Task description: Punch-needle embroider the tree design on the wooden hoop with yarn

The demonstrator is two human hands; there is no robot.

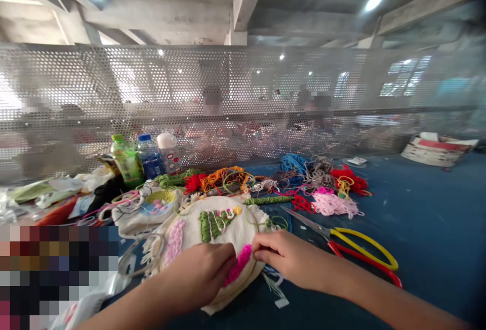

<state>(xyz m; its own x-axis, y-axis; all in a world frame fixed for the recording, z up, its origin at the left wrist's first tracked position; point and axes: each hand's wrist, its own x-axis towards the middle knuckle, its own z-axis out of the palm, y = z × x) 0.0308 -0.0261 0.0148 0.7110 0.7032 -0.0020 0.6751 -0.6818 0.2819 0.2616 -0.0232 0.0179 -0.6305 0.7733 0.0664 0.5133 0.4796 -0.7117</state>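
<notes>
Cloth (236, 231): on counter (425, 208), beneath hands
Left hand (208, 269): curled, probably steadying cloth; grip hidden
Right hand (275, 254): pinched beside pink stitching (239, 265); contents unclear
Scissors (328, 232): alongside, likely for reach

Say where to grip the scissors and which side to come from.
Best taken by the yellow handle and red handle, probably from the person's right: the loops point that way, while the pointed blades aim left and away. The right forearm is near the red handle, so come from above.
</notes>
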